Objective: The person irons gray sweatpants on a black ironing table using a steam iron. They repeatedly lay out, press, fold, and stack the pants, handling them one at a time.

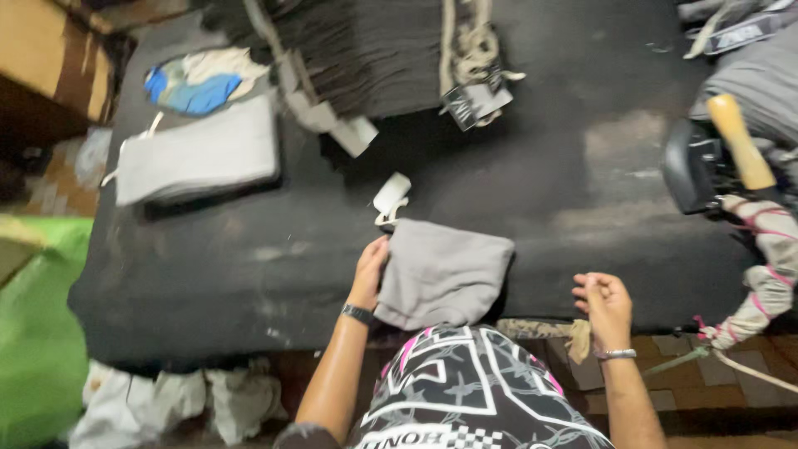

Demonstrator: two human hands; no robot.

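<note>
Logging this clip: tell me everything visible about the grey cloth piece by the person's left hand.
The grey cloth is a plain, soft-looking fabric piece, folded into a rough rectangle with slightly uneven edges. It lies flat on the dark table, at the near edge in front of the person. The left hand touches its left edge; the right hand is apart from it. A small white tag with a cord lies just beyond its far left corner. No print or stitching can be made out.
</note>
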